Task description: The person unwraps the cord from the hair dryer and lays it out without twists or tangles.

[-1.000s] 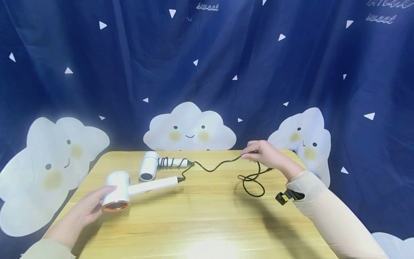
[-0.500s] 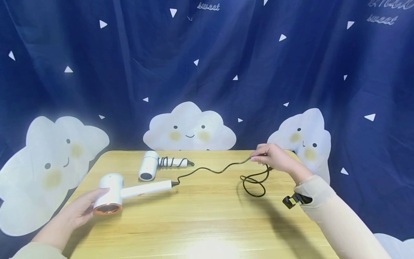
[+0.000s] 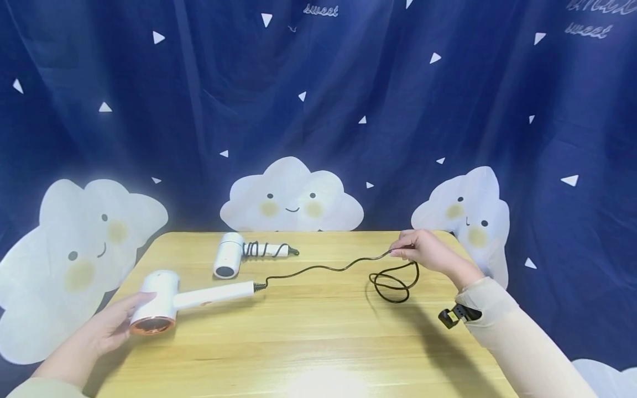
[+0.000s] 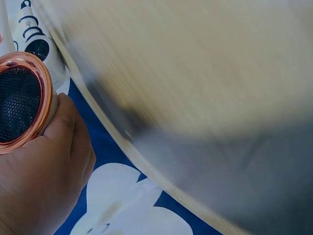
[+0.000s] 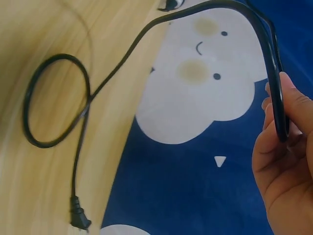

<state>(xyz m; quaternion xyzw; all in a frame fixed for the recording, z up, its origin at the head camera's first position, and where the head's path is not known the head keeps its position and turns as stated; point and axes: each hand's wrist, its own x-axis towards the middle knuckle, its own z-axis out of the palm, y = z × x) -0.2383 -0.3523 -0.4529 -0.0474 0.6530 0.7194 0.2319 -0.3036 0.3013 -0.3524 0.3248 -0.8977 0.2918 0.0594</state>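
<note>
My left hand [image 3: 108, 326] grips a white hair dryer [image 3: 161, 290] by its head, at the left of the table. Its copper-rimmed mesh end [image 4: 22, 100] shows large in the left wrist view, and its handle extends to the right. From the handle's end a black power cord [image 3: 318, 267] runs across to my right hand [image 3: 423, 251], whose thumb and fingers pinch it. Beyond the pinch the cord droops in a loose loop. In the right wrist view the plug [image 5: 79, 215] lies at the cord's end over the wooden surface.
A second white hair dryer [image 3: 229, 257] lies near the back of the wooden table [image 3: 298, 331], its cord wound round the handle. Behind the table hangs a dark blue curtain [image 3: 318, 110] with cloud faces. A small black camera [image 3: 450, 316] sits on the right wrist.
My left hand has moved the hair dryer left and nearer to me. My right hand has shifted right and slightly down, and the cord between the hands is straighter.
</note>
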